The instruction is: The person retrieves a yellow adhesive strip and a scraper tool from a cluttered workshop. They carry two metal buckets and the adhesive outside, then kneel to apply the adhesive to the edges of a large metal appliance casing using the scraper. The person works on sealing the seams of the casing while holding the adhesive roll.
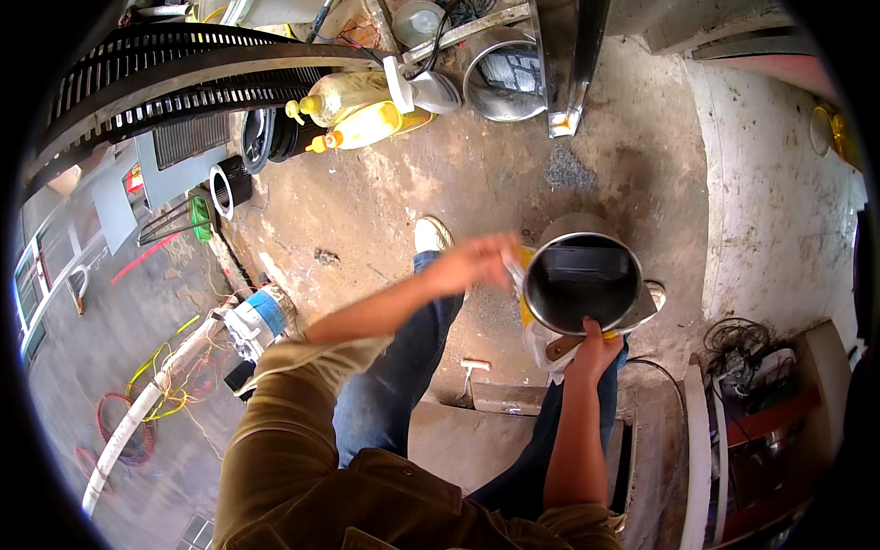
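Observation:
A round, deep metal pot (561,317) hangs over my right leg, its dark, shiny inside facing up. My right hand (596,350) grips its near rim, with the thumb at the edge and the fingers hidden underneath. Next to that hand a brown flat piece with a hole (560,348) shows under the rim. Yellow and clear plastic wrapping (525,266) lies along the pot's left side. My left hand (481,261) reaches to this wrapping from the left; motion blurs its fingers, so whether they touch or hold it is unclear.
Yellow bottles (369,126) lie at the back beside another metal pot (504,78). A metal post (564,110) stands near a pile of grey shavings (568,169). Tangled cables (741,353) sit at right. A pale pipe (151,408) with loose wires runs along the left.

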Demonstrator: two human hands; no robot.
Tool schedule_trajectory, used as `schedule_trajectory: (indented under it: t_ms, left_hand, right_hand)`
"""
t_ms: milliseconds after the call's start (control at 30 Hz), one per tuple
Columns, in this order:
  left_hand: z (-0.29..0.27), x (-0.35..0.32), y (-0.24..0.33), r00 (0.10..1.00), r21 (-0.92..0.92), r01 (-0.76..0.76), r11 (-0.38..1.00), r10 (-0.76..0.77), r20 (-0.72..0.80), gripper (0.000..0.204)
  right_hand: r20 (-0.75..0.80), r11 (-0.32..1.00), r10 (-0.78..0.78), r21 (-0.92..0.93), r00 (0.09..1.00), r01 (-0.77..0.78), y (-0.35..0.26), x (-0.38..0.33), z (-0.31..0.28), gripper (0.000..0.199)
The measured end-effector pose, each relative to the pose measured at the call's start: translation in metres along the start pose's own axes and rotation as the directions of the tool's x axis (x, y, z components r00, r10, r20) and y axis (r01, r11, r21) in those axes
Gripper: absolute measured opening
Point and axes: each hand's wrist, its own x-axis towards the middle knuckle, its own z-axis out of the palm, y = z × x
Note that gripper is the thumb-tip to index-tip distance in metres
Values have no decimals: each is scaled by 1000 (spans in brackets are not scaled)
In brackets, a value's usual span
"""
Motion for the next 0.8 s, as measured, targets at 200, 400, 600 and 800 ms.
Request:
schedule_trajectory:
  t_ms: [200,400,600,800]
  left_hand:
    - [-109,120,38,731,250,-48,967,205,-651,83]
    - [-104,192,51,484,67,-228,971,173,-858,42]
    - [-106,191,74,458,-24,-345,938,146,-877,26]
    - [-109,201,78,557,-163,-240,957,-2,-830,23]
  right_hand:
    - [-111,995,99,31,989,-97,-7,-4,7,36]
    - [-54,993,117,41,992,-115,0,1,2,34]
    - [-74,986,157,75,985,-152,1,1,6,33]
    - [-40,988,153,33,987,-151,4,3,6,33]
